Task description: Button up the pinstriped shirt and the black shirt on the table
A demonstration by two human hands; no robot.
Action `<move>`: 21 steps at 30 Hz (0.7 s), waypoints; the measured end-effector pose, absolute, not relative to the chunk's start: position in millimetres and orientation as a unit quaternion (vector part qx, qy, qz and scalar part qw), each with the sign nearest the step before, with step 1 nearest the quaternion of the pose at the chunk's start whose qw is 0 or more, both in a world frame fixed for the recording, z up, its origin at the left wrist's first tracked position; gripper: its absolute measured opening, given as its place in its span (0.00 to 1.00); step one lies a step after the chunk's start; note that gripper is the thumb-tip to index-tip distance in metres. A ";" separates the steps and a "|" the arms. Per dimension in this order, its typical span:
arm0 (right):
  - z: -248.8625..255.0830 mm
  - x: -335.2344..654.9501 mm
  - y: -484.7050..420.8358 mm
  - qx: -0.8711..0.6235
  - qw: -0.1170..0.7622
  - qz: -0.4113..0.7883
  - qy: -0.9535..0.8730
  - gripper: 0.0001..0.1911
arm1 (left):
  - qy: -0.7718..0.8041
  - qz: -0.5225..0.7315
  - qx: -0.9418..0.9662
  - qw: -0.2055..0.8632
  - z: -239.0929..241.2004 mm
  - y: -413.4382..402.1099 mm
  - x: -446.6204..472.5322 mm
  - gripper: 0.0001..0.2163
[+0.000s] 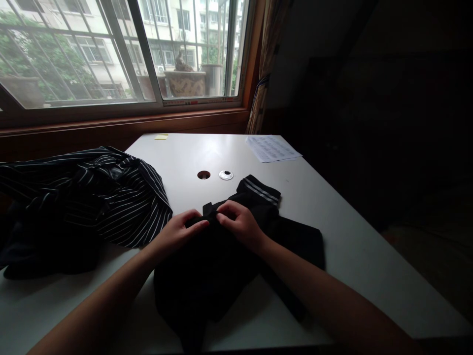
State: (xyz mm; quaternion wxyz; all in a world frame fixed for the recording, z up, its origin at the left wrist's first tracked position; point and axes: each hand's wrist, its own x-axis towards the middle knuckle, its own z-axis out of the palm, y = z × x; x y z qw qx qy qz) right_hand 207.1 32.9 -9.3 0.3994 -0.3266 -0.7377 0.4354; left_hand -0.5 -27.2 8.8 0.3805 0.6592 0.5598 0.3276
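Note:
A black garment (pixel 221 266) lies spread on the white table (pixel 343 222), with a sleeve cuff bearing pale stripes (pixel 260 191) at its far end. My left hand (pixel 177 231) and my right hand (pixel 240 222) meet over the garment's upper edge. Both pinch a fold of the black cloth near its collar, fingers closed on it. My forearms reach in from the bottom of the head view.
A dark garment with thin white stripes (pixel 92 192) is heaped at the table's left. A round cable hole (pixel 203 174) and its loose cap (pixel 225 174) sit mid-table. A printed sheet (pixel 271 147) and a yellow sticky note (pixel 161 137) lie near the window (pixel 118 54).

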 end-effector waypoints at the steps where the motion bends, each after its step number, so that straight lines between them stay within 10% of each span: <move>1: -9.1 207.0 32.3 -0.317 0.414 0.413 -0.747 0.04 | 0.548 0.318 0.656 0.409 8.7 -27.6 -1.5 0.16; 8: -9.7 211.0 33.4 -0.226 0.438 0.334 -0.803 0.09 | 0.517 0.361 0.628 0.455 9.0 -30.4 0.4 0.15; 21: -15.5 212.0 36.4 -0.191 0.455 0.162 -0.855 0.11 | 0.484 0.410 0.750 0.187 -6.7 -28.9 3.0 0.06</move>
